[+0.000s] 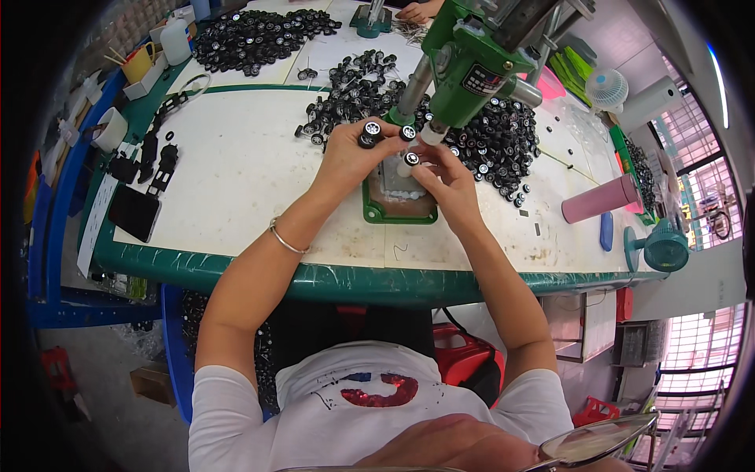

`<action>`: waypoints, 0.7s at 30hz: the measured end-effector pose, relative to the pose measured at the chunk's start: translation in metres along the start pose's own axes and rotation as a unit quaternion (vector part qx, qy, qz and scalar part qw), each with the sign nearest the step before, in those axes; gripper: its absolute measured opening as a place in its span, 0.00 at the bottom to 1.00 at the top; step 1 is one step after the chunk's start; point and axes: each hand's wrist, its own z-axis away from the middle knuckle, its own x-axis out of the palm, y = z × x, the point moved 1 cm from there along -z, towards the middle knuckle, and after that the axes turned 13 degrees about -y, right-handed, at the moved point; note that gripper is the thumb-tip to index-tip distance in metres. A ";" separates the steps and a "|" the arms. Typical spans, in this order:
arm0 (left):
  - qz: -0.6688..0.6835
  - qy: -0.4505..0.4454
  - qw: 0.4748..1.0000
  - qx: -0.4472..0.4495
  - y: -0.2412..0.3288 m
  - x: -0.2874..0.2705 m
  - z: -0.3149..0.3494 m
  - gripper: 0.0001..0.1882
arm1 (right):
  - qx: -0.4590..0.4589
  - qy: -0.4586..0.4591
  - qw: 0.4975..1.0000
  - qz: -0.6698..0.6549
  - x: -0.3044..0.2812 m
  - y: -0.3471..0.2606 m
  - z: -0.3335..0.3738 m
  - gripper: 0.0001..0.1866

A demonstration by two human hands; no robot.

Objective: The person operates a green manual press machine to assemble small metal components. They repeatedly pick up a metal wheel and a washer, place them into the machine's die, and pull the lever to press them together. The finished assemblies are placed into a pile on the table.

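Note:
My left hand (pixel 351 159) is closed on small black toy wheels with silver hubs. One wheel (pixel 372 128) sits upright near its knuckles, and another wheel (pixel 407 133) is at its fingertips. Facing it, my right hand (pixel 454 182) pinches a third small wheel (pixel 411 159) between thumb and fingers. Both hands are over the base (pixel 399 212) of a green bench press (pixel 470 88), just below its pale ram tip (pixel 432 134). The fingers hide part of the fixture on the base.
Behind the press lies a heap of wheels and axles (pixel 354 86), with more wheels piled at the right (pixel 503 134) and far left (pixel 255 39). A pink tumbler (pixel 599 198) and a small fan (pixel 665 246) stand at the right. At the left lies a phone (pixel 134 212). Another person's hand (pixel 414 12) shows at the back.

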 end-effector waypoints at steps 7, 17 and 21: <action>-0.086 0.005 0.992 0.090 -0.001 0.015 0.000 0.07 | -0.015 0.119 0.992 -0.036 -0.054 -0.025 0.000 0.21; 0.095 -0.014 0.994 -0.050 0.008 0.027 -0.005 0.06 | -0.162 -0.008 0.972 -0.171 -0.210 -0.138 -0.105 0.15; 0.098 -0.028 0.993 -0.050 0.008 0.020 -0.004 0.05 | -0.230 0.100 0.944 -0.216 -0.147 -0.201 -0.139 0.08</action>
